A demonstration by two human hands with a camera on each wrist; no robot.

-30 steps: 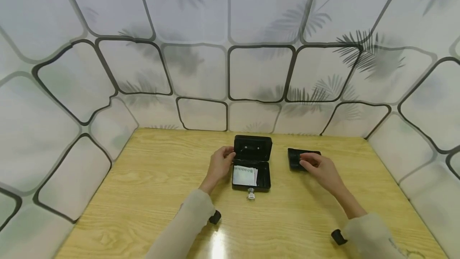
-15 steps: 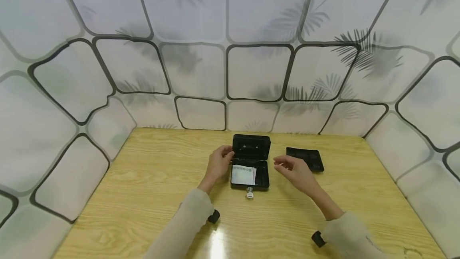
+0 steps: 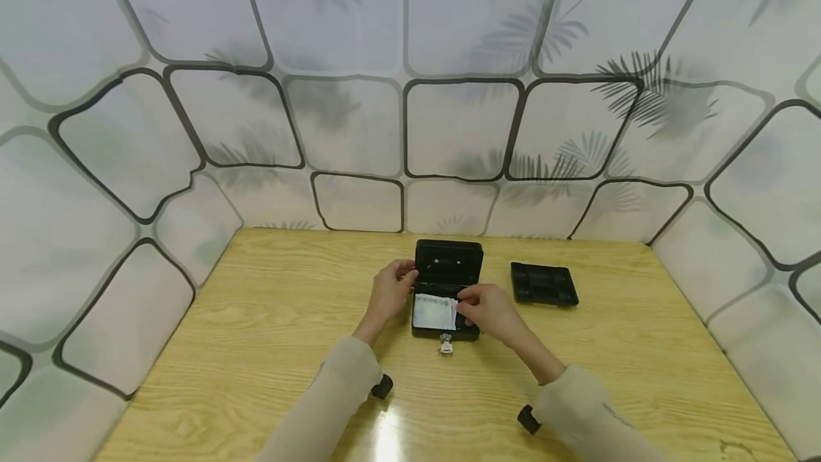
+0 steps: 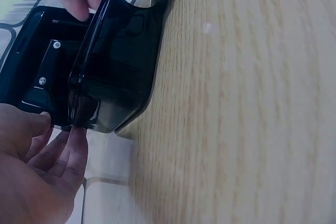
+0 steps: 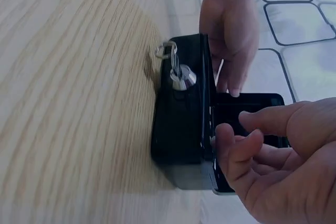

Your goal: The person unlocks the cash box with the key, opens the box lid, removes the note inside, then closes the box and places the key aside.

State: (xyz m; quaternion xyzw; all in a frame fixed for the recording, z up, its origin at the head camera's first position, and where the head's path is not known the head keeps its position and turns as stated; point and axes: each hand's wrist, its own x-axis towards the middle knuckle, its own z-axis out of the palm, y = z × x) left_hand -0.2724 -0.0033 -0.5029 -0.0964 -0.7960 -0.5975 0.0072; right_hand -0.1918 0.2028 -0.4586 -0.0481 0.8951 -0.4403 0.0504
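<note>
A small black cash box [image 3: 476, 330] stands on the table with its lid [image 3: 449, 262] raised. Banknotes [image 3: 431, 314] fill the left part inside. A key on a ring [image 5: 176, 59] sits in the front lock. At the left side, near the hinge, my left hand [image 3: 391, 294] holds the box, its thumb at the lid's edge in the left wrist view [image 4: 39, 166]. My right hand [image 3: 494, 314] reaches over the box's right side, fingertips beside the banknotes' right edge. In the right wrist view the right hand's fingers [image 5: 273, 156] are bent, with nothing visible between them.
A black plastic tray [image 3: 544, 285] lies on the wooden table [image 3: 288, 305] to the right of the box. Patterned fabric walls [image 3: 359, 127] enclose the table at the back and both sides.
My right hand has left the black tray and moved left to the cash box, its fingertips now inside beside the banknotes. My left hand stays at the box's left side.
</note>
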